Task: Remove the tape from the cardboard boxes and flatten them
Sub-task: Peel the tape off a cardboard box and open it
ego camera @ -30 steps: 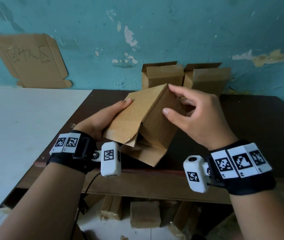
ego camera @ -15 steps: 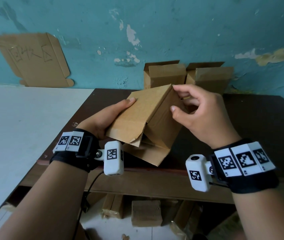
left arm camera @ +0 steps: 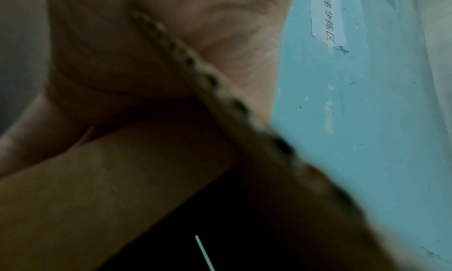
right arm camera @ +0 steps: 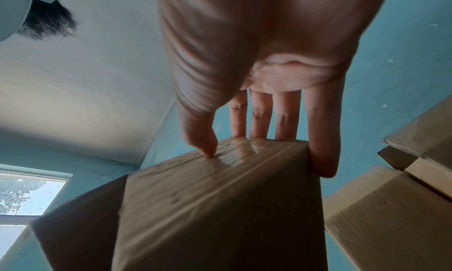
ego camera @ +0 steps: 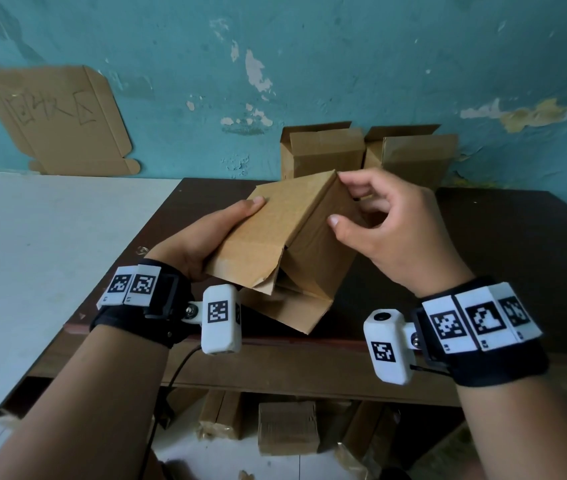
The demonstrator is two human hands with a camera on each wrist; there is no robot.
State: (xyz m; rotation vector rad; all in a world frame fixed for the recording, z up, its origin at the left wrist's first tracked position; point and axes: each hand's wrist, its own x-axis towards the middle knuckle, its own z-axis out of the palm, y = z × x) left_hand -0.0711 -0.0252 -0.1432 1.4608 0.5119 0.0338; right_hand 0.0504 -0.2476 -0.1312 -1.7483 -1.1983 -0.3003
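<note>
A small brown cardboard box is held tilted above the dark table, its loose bottom flaps hanging open toward me. My left hand grips its left side, thumb lying on the top face. My right hand curls round the far upper end. In the right wrist view the thumb presses its tip into clear tape running along the box face, and the other fingers hook behind the far edge. The left wrist view shows only palm and blurred cardboard.
Two open cardboard boxes stand at the table's back against the teal wall. A flat cardboard sheet with writing hangs on the wall at left. A white surface adjoins the table. More boxes lie under it.
My right hand's fingers have curled from lying stretched along the box's top edge to hooking behind its far end, thumb sliding up the face. The left hand keeps its hold.
</note>
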